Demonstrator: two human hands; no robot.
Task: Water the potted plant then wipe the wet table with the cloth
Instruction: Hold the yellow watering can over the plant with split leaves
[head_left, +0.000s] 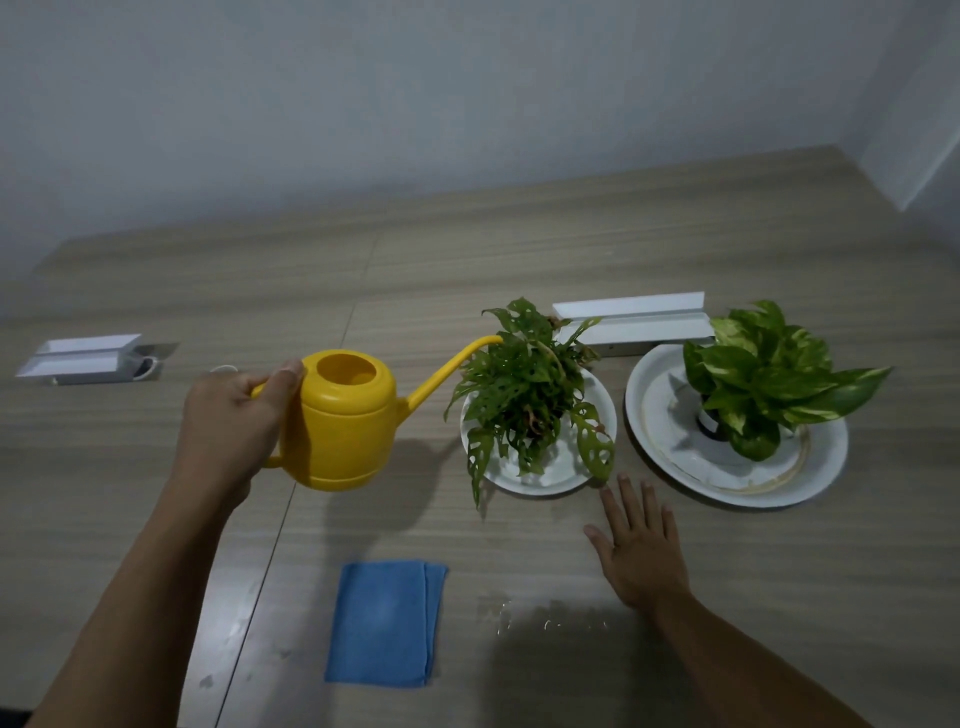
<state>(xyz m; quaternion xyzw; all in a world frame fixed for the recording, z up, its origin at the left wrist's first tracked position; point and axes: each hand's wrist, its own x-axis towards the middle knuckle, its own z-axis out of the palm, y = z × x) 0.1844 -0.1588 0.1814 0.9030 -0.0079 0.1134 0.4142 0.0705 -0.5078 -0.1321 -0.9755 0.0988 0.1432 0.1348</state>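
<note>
My left hand (234, 421) grips the handle of a yellow watering can (345, 426), held above the table. Its spout tip reaches over the holey-leaved potted plant (524, 395), which stands on a white plate (597, 410). My right hand (641, 545) lies flat and open on the table just in front of that plate, holding nothing. A folded blue cloth (384, 623) lies on the table near the front edge. Small water drops (545, 618) glisten on the wood to the right of the cloth.
A second plant with variegated leaves (763, 374) stands on a larger white plate (810, 467) at the right. Two white open cable boxes are set into the wooden table: one behind the plants (634, 317), one at the far left (78, 358).
</note>
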